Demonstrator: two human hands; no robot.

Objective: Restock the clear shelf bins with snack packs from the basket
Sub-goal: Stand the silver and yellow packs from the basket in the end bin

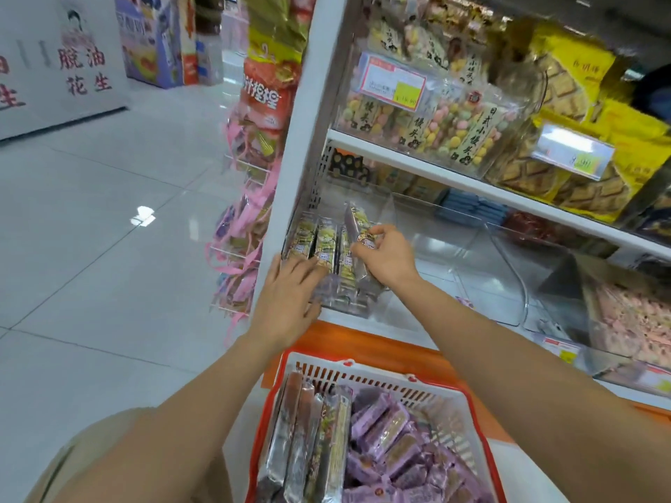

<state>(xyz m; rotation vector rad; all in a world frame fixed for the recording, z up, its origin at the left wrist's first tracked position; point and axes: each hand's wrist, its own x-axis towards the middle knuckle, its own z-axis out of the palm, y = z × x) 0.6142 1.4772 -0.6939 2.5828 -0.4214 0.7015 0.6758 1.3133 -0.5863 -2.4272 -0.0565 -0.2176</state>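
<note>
At frame centre, the right hand (385, 255) pinches a long silver-wrapped snack pack (354, 221), tilted inside the clear plastic shelf bin (375, 303). The left hand (290, 292), fingers straight, presses neighbouring packs (325, 248). The red-and-white plastic basket (446, 408) sits at bottom.

Glossy pale tiled floor (90, 241), white sign with red characters (78, 72), pink hanging packets (250, 216), yellow wafer packs (572, 79)

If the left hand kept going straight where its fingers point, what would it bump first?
Most likely the snack packs standing in the clear bin. The left hand aims its straight fingers at them, perhaps already touching; depth is unclear.
</note>
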